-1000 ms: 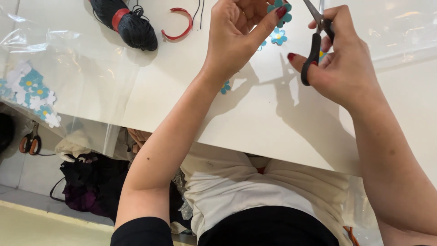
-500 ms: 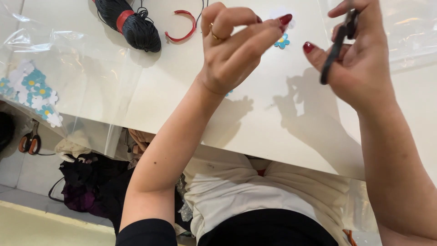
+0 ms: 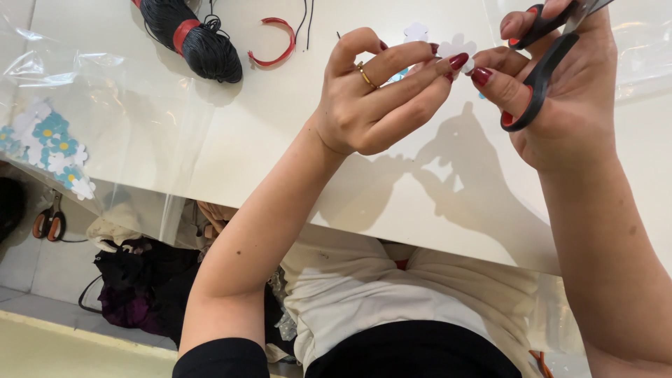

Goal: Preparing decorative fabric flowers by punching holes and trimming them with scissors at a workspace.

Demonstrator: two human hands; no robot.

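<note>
Scanning from the left, we note a clear bag [image 3: 105,119] of blue and white flowers [image 3: 49,143] at the desk [image 3: 280,140] edge, one black cord skein [image 3: 189,35] and one red strip [image 3: 276,40]. Our left hand [image 3: 371,98] pinches one white flower [image 3: 455,47] above the desk by its petals; a second white one [image 3: 416,31] lies behind. We judge it light, thin and easily creased, best held at the rim. Our right hand [image 3: 560,91] meets it fingertip to fingertip, one pair of scissors [image 3: 546,56] looped on its fingers.
</note>
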